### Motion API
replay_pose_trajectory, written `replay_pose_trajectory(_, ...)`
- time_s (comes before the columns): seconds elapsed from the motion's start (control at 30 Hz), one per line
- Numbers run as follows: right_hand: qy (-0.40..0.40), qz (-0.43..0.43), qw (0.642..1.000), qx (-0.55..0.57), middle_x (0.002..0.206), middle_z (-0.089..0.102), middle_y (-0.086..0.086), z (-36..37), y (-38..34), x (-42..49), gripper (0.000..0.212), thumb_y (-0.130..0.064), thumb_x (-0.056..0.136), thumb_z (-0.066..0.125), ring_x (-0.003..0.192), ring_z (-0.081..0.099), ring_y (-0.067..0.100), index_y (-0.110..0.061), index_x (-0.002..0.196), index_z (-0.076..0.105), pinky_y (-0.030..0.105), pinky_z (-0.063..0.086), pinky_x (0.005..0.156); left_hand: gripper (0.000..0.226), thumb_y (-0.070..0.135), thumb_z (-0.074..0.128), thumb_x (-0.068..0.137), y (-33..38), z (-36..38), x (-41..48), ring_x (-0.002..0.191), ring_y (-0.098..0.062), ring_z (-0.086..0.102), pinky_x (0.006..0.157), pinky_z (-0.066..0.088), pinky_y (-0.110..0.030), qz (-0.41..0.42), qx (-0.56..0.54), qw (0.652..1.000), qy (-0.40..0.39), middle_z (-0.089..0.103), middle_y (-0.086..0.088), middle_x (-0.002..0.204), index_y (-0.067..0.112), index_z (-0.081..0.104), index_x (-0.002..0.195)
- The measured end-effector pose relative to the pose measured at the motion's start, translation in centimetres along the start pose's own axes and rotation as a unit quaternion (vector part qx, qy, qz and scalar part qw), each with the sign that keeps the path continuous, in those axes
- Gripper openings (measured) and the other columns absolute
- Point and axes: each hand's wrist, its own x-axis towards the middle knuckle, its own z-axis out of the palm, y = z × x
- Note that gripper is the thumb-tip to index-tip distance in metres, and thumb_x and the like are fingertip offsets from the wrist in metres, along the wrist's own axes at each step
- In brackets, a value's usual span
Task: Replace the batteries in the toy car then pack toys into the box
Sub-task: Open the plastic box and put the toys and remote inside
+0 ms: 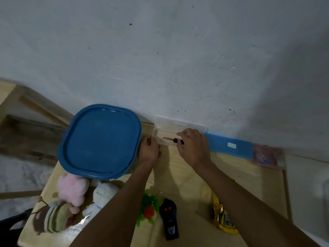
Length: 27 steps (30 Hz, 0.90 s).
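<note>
Two hands are seen over a wooden table [187, 175], both reaching to one clear case [179, 127] that lies open at the far edge, against the wall; one screwdriver [171, 139], with a slim metal shaft and a black handle, is pinched at its handle by the fingers of the right hand [193, 147], its tip pointed left over the case's tray; the left hand [149, 150] is set against the case's left end, fingers curled, though whether anything is gripped there cannot be told. One box with a blue lid [100, 139] is stood just left of the left hand, its lid on. Three plush toys are gathered at the near left: one pink [73, 189], one white [102, 195], one striped [53, 218]. One black remote [170, 220] with two red buttons is laid near the middle, beside one green and red toy [148, 209]; one yellow pack [223, 220] is partly hidden beneath the right forearm. One blue strip [229, 145] is laid along the wall to the right of the case. No toy car can be made out with certainty.
</note>
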Motion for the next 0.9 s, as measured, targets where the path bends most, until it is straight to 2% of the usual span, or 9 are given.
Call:
replay_pose_trajectory(0.07,0.061,-0.013,0.998,-0.012,0.117,0.06,0.002,-0.8,0.0,0.1,0.034,-0.027,0.086,0.06,0.108,0.056,0.023,-0.019,0.118,0.065,0.038,0.045,0.085,0.023,0.029,0.043,0.104,0.1,-0.1,0.1,0.063,-0.012,0.057,0.045,0.046,-0.014,-0.008,-0.011,1.0,-0.002,0.063,-0.005,0.083,0.012,0.056,0.112)
replay_pose_trajectory(0.13,0.07,-0.004,0.997,-0.021,0.129,0.056,0.002,-1.2,0.1,0.3,0.045,-0.029,0.086,0.059,0.12,0.051,0.022,-0.018,0.129,0.057,0.04,0.042,0.094,0.021,0.028,0.042,0.104,0.3,-0.1,0.0,0.063,-0.011,0.056,0.043,0.044,-0.014,-0.013,-0.013,1.0,-0.004,0.063,-0.006,0.085,0.013,0.054,0.111)
replay_pose_trajectory(0.27,0.025,0.011,0.999,-0.047,0.129,0.057,0.003,-0.9,-0.1,0.6,0.051,-0.035,0.087,0.058,0.119,0.052,0.024,-0.015,0.134,0.054,0.044,0.04,0.1,0.024,0.028,0.042,0.103,0.5,-0.1,0.0,0.061,-0.014,0.057,0.049,0.045,-0.021,-0.018,-0.021,1.0,0.001,0.066,-0.012,0.092,0.01,0.055,0.113)
replay_pose_trajectory(0.4,0.006,0.01,0.999,-0.039,0.106,0.061,0.005,-1.0,-0.5,0.5,0.036,-0.037,0.091,0.056,0.098,0.057,0.027,-0.016,0.118,0.067,0.043,0.045,0.087,0.023,0.029,0.041,0.103,0.8,-0.1,-0.1,0.061,-0.016,0.057,0.056,0.048,-0.027,-0.029,-0.042,0.999,-0.006,0.064,-0.008,0.083,0.011,0.054,0.109)
replay_pose_trajectory(0.5,-0.074,0.009,0.997,0.006,0.122,0.06,0.002,-0.4,-0.5,-0.6,0.037,-0.036,0.095,0.054,0.111,0.054,0.025,-0.022,0.128,0.063,0.04,0.046,0.091,0.028,0.027,0.038,0.1,0.7,-0.3,-0.4,0.065,-0.021,0.058,0.068,0.051,-0.034,-0.046,-0.059,0.997,-0.008,0.064,-0.01,0.083,0.008,0.058,0.105)
replay_pose_trajectory(0.6,-0.089,0.028,0.995,0.015,0.134,0.056,0.003,0.5,-0.5,-1.5,0.038,-0.032,0.094,0.059,0.122,0.052,0.024,-0.023,0.131,0.062,0.039,0.045,0.097,0.042,0.034,0.031,0.099,0.6,-0.5,-0.7,0.073,-0.025,0.06,0.073,0.049,-0.036,-0.069,-0.093,0.993,-0.014,0.068,-0.018,0.092,0.007,0.063,0.1)
replay_pose_trajectory(0.67,-0.077,0.037,0.996,0.007,0.128,0.062,0.005,0.8,-0.9,-1.8,0.037,-0.024,0.087,0.071,0.116,0.058,0.027,-0.023,0.123,0.068,0.041,0.051,0.092,0.045,0.039,0.031,0.1,0.6,-0.5,-0.8,0.074,-0.024,0.061,0.071,0.049,-0.034,-0.068,-0.094,0.993,-0.018,0.069,-0.018,0.095,0.008,0.064,0.099)
replay_pose_trajectory(0.77,-0.068,0.042,0.997,-0.025,0.12,0.067,0.007,1.1,-1.2,-2.1,0.05,-0.017,0.07,0.087,0.107,0.064,0.027,-0.022,0.117,0.071,0.039,0.057,0.082,0.035,0.04,0.038,0.103,0.6,-0.4,-0.9,0.07,-0.017,0.059,0.056,0.044,-0.024,-0.035,-0.071,0.997,-0.023,0.067,-0.011,0.096,0.012,0.058,0.109)
replay_pose_trajectory(0.9,-0.057,0.045,0.997,-0.037,0.12,0.066,0.006,1.6,-1.4,-2.4,0.056,-0.014,0.066,0.089,0.108,0.063,0.024,-0.023,0.119,0.07,0.035,0.057,0.082,0.032,0.037,0.04,0.104,0.2,-0.4,-0.8,0.073,-0.015,0.06,0.051,0.04,-0.017,-0.011,-0.041,0.999,-0.025,0.066,-0.011,0.1,0.012,0.055,0.116)
